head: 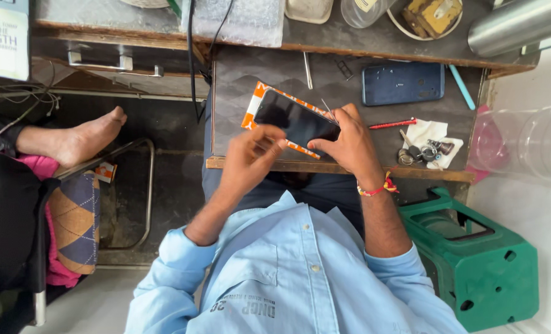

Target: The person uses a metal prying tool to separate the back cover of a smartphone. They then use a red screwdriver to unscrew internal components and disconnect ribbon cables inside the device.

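Note:
A black phone screen [292,117] lies on an orange-and-white card or packet [254,105] over the dark work board [257,74]. My right hand [349,145] grips the screen's right end, and a thin metal tool sticks up near its fingers. My left hand [247,158] pinches the screen's lower edge with thumb and fingertips. Both hands sit at the board's near edge, above my lap and light blue shirt.
A blue phone back [402,83], a red-handled tool [391,124], a light blue pen [462,87], tweezers [307,70] and small parts on white tissue [428,148] lie on the board. A green plastic stool [473,253] stands at right. Another person's bare foot [80,139] rests at left.

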